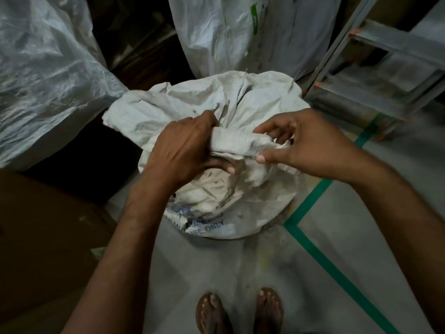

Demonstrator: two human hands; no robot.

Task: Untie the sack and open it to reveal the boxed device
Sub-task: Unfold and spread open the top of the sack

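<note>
A crumpled white woven-plastic sack [204, 109] is seen upright on a grey floor [240, 266] beneath two outstretched bare forearms, its top gathered into a twisted neck [237, 141] stretched between the hands. The left hand [183, 148] is wrapped around one end of the ropy twist, knuckles up, thumb tucked beneath. The right hand [308, 145] is arched over the frayed other end, which is pinched between thumb and curled fingers. Glossy, wrinkled sacks [43, 68] are piled beyond the left hand, a grey metal rack [385, 68] beyond the right, green tape [310, 201] under its wrist. The sack's contents are hidden.
</note>
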